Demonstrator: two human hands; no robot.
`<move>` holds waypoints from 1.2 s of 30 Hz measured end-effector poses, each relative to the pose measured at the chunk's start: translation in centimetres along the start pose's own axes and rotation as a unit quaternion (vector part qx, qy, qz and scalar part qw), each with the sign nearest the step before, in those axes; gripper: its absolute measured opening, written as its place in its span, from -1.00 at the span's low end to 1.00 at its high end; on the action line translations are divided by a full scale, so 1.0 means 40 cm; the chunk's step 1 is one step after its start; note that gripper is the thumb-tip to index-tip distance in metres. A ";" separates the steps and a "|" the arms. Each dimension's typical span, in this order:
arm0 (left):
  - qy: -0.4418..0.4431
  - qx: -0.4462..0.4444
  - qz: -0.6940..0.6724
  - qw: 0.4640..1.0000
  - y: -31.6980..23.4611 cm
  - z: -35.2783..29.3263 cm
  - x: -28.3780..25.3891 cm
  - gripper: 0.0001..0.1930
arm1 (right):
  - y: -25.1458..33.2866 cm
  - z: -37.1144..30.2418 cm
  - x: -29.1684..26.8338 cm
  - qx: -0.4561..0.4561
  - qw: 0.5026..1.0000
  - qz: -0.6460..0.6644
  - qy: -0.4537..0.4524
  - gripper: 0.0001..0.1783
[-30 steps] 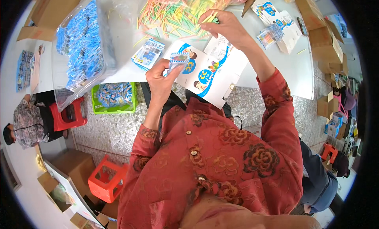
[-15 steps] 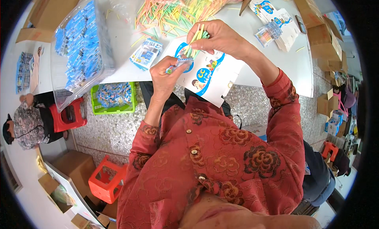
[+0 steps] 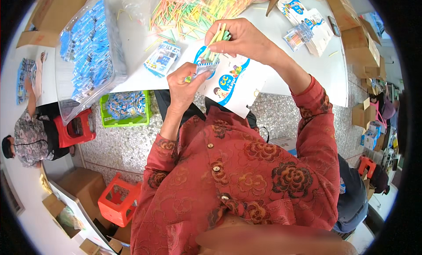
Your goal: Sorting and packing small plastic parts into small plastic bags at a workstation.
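Observation:
My left hand (image 3: 182,85) pinches a small clear-and-blue plastic pouch (image 3: 205,67) by its side, the mouth facing up. Above it, my right hand (image 3: 246,40) holds a bunch of thin yellow and green sticks (image 3: 218,37) between thumb and fingers. Their lower ends are at the pouch mouth; how far they reach inside I cannot make out. Beneath both hands lies a flat white printed carton sheet (image 3: 244,94) with blue shapes, overhanging the table's near edge. Just left of the pouch is a blue-and-white packet (image 3: 162,59), lying flat. A loose heap of pastel sticks (image 3: 189,17) spreads beyond my hands.
A clear plastic bin (image 3: 115,70) of blue packets stands at the left on the white table (image 3: 303,74). Flat cartons (image 3: 318,35) with a packet on them and a phone (image 3: 334,26) lie right. Below are a green crate (image 3: 127,123) and red stools (image 3: 118,202). Another person (image 3: 33,136) sits far left.
My right hand has shifted slightly up and left with the sticks, which stand a little more upright. My left hand barely moved. The person at far left has stretched an arm onto the table.

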State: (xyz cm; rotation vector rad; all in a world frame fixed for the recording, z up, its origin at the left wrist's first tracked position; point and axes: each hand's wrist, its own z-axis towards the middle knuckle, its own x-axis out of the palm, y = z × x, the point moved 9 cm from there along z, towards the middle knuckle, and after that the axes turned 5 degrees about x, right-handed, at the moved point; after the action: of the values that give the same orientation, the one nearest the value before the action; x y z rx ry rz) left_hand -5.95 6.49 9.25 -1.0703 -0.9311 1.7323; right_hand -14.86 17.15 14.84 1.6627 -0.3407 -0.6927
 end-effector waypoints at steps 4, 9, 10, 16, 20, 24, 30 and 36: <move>0.001 0.015 0.007 1.000 -0.002 -0.004 -0.001 -0.87 | -0.018 0.005 0.003 0.010 0.999 0.043 0.019 -0.88; -0.010 -0.002 -0.051 0.999 0.016 -0.008 0.002 -0.89 | -0.003 -0.004 0.010 -0.010 0.999 0.046 0.006 -0.88; -0.010 -0.002 -0.051 0.999 0.029 -0.013 0.004 -0.89 | -0.002 -0.005 0.011 -0.010 0.999 0.045 0.006 -0.88; -0.032 -0.044 -0.155 0.986 0.061 -0.028 0.017 -0.89 | 0.012 -0.011 0.000 -0.052 0.997 0.064 -0.010 -0.87; -0.037 -0.081 -0.190 0.978 0.057 -0.033 0.023 -0.85 | 0.021 -0.027 0.008 -0.056 0.998 0.035 -0.014 -0.87; -0.044 -0.112 -0.269 0.956 0.066 -0.040 0.033 -0.81 | 0.108 -0.063 0.027 -0.246 0.948 -0.189 -0.065 -0.86; -0.019 -0.107 -0.226 0.968 0.080 -0.040 0.042 -0.88 | 0.101 -0.053 0.054 -0.199 0.952 -0.233 0.010 -0.85; -0.020 -0.099 -0.165 0.981 0.075 -0.021 0.032 -0.89 | 0.100 -0.036 0.041 -0.152 0.962 -0.225 -0.004 -0.82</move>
State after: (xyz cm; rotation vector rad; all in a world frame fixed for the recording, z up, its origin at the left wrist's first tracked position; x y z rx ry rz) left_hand -6.35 6.77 5.92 -0.9444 -1.2520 1.4143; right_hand -12.09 16.47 18.39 1.4484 0.1440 -1.0340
